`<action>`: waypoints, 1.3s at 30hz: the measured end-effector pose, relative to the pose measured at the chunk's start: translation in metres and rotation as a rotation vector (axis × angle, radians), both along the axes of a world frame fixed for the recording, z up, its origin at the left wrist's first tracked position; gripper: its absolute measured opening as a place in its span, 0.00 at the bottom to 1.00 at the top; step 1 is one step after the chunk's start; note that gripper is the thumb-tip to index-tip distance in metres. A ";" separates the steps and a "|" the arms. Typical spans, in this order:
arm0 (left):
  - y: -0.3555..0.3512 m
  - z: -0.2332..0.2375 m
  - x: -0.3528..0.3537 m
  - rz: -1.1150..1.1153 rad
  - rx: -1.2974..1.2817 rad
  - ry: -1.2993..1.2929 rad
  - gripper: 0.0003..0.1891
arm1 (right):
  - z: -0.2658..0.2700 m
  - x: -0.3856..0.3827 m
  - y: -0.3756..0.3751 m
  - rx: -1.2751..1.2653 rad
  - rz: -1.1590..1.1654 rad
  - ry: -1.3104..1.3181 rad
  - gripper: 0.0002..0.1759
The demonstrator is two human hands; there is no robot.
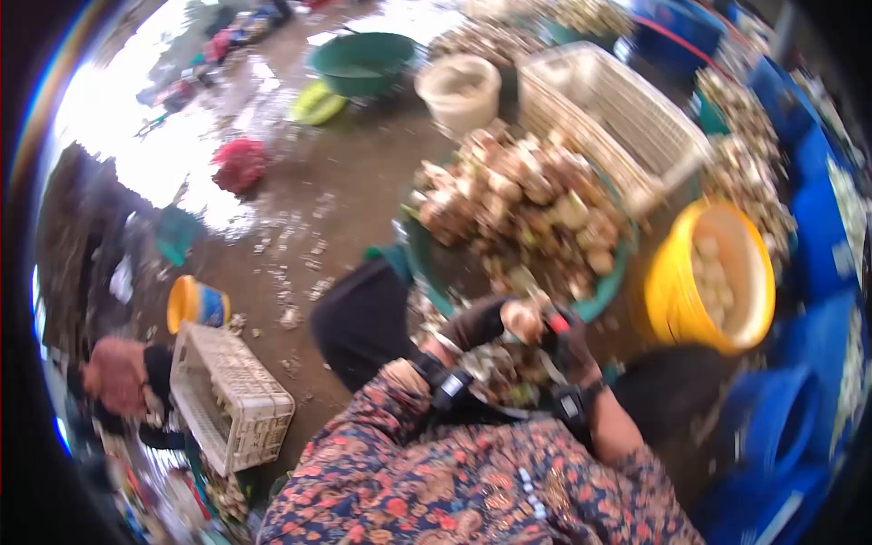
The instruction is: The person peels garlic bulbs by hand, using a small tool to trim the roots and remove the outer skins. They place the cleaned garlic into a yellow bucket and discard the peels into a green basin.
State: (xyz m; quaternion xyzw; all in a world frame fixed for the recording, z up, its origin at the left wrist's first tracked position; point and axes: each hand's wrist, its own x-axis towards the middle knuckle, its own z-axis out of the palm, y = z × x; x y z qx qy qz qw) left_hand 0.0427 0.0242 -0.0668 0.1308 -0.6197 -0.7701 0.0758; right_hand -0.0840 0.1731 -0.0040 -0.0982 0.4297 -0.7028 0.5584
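My left hand (481,325), in a dark glove, has its fingers closed around a pale onion-like bulb (522,320). Close beside it, my gloved right hand (572,352) is closed on a small tool with a red part (558,322); its blade, if it has one, is blurred. Just beyond both hands stands a wide green basin (607,295) heaped with brownish, unpeeled bulbs (518,195). Loose skins and scraps (509,372) lie below the hands, between my legs. To the right, a yellow bucket (668,282) contains several pale peeled bulbs (711,277).
A white crate (668,123) stands behind the basin, near a white bucket (459,91) and a green tub (363,65). Blue barrels (772,418) line the right side. At left are another crate (259,400), a small yellow pail (184,304) and another person (123,377).
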 end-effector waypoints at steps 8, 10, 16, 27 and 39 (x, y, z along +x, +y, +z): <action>0.016 0.081 0.001 0.223 0.215 -0.282 0.18 | -0.014 0.000 -0.005 0.305 -0.188 0.624 0.10; 0.040 0.078 -0.012 0.428 -0.269 -0.228 0.20 | -0.004 0.007 -0.009 0.411 -0.224 1.091 0.13; 0.023 0.062 -0.009 0.140 -1.218 0.237 0.13 | 0.012 0.011 -0.009 0.135 -0.151 0.496 0.10; 0.031 0.066 -0.010 0.306 -0.204 -0.223 0.26 | 0.019 0.009 -0.016 0.242 0.055 -0.375 0.26; 0.032 0.067 -0.011 0.479 -0.430 -0.314 0.06 | -0.003 0.001 -0.009 0.157 0.211 0.209 0.13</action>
